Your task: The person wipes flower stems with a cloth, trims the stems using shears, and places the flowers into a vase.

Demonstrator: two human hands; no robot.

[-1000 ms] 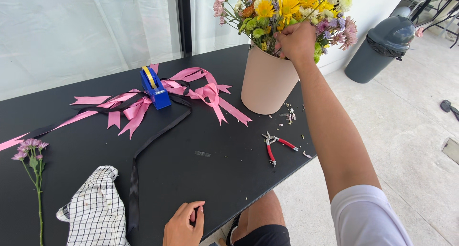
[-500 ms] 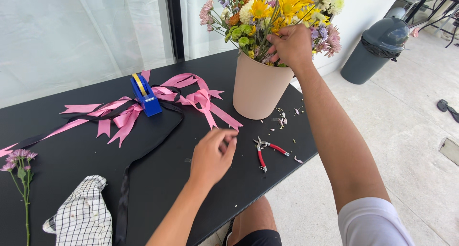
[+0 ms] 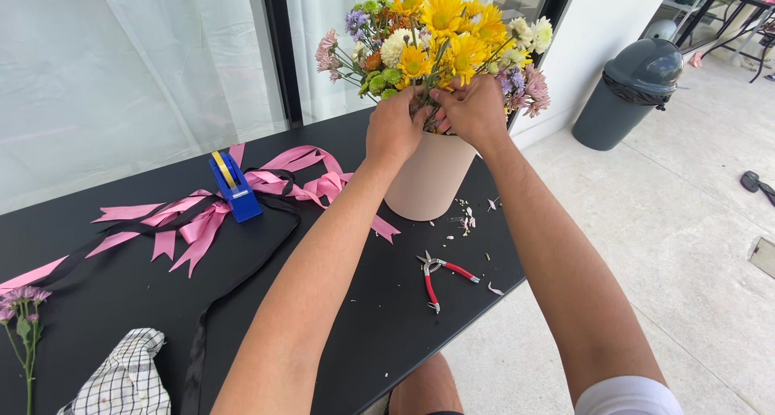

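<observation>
Both hands now work at the bouquet: the left hand (image 3: 393,128), resting low at the table edge a second ago, has come up beside the right hand (image 3: 475,108), and both pinch the flower stems (image 3: 424,100) at the mouth of the pale pink vase (image 3: 428,177). Nearer than the grip lie the red-handled snips (image 3: 440,274); to its left, pink ribbons (image 3: 202,221) and a blue tape dispenser (image 3: 234,186). So the arranging has become two-handed.

Vase (image 3: 428,177): matt, smooth, pale pink, ceramic or card, cannot tell. Tabletop (image 3: 339,318): matt black, smooth. Ribbon (image 3: 194,225) near the far edge: pink, satin sheen. Tape dispenser (image 3: 235,187): glossy blue plastic. Snips (image 3: 440,274) near the right edge: metal blades, red plastic grips. Cloth (image 3: 125,379) at the near edge: woven check, soft.
</observation>
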